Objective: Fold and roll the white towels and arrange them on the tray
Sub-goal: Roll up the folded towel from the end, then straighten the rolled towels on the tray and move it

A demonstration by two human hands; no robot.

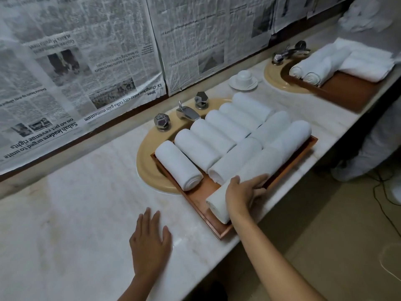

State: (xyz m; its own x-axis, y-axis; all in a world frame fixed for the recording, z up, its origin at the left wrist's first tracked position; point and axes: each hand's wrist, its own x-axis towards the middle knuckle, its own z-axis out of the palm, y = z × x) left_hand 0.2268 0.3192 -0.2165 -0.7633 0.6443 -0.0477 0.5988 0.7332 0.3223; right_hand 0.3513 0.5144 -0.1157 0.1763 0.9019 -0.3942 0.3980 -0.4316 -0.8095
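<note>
A copper-brown tray [196, 199] lies across a beige sink and holds several rolled white towels [217, 135] in two rows. My right hand [243, 193] lies over the nearest rolled towel [217, 205] at the tray's front corner, fingers spread along the roll and slightly curved over it. My left hand [149, 242] rests flat on the marble counter [76, 224], fingers straight, to the left of the tray and apart from it.
Chrome faucet [187, 112] and two knobs stand behind the tray. A white cup on a saucer [243, 80] sits further back. A second tray [347, 94] with rolled and folded towels covers the far sink. Newspaper covers the wall. The counter edge runs right of the tray.
</note>
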